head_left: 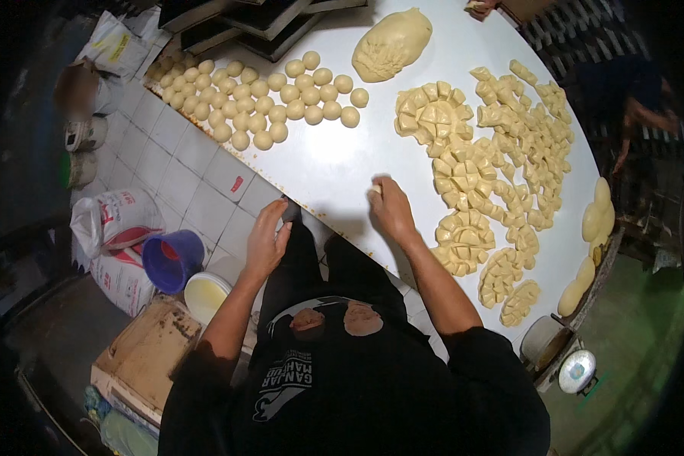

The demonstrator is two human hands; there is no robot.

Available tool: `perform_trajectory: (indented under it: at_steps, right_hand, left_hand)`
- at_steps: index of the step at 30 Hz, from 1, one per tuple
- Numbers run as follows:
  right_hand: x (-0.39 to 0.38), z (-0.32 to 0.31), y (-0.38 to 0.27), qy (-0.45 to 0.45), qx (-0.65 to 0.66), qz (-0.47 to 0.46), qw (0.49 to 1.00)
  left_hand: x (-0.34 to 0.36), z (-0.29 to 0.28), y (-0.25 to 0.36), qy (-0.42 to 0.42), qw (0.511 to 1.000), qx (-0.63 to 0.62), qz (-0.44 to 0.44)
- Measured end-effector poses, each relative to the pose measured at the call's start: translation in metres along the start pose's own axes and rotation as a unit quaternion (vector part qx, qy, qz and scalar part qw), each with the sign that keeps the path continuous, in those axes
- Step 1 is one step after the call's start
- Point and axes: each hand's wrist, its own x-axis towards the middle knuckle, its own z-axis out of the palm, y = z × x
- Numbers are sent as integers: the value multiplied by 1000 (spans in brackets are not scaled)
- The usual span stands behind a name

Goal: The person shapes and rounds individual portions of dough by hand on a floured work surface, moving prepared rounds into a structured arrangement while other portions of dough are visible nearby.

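Observation:
My right hand [394, 213] is curled low over the white table [319, 175], with a bit of pale dough [376, 188] showing at its fingers; most of that piece is hidden. My left hand [264, 242] hangs just off the table's near edge, thumb apart from the fingers, holding nothing. Smooth dough balls [262, 106] sit in loose rows at the far left. Cut dough chunks [463, 175] are heaped to the right of my right hand, some still in round, scored clusters. A large uncut dough lump [391, 44] lies at the far middle.
Dark trays [270, 19] are stacked at the far left. Long dough pieces [577, 287] line the right edge, near a metal pot [543, 340]. On the left floor stand a blue bucket [171, 262], white sacks [121, 220] and a box [140, 346]. Another person's hand [480, 7] shows at the top.

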Motion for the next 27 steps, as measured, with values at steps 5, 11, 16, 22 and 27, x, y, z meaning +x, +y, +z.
perform_trajectory:
  at_steps: [5,11,16,22,27]
  right_hand:
    - [104,8,-149,51,209,-52,975]
    - [116,65,-88,129,23,-6,991]
    - [101,-28,0,239,-156,53,957]
    - [117,0,28,109,-49,276,954]
    - [1,68,-15,-58,65,-133,987]
  left_hand:
    - [17,-1,-27,-53,998,-19,-1]
    - [48,-31,-60,-31,997,-32,70]
    - [76,-22,-63,-143,985,-98,-5]
    - [116,33,19,-261,859,-391,-201]
    - [85,49,31,-149,798,-448,-375]
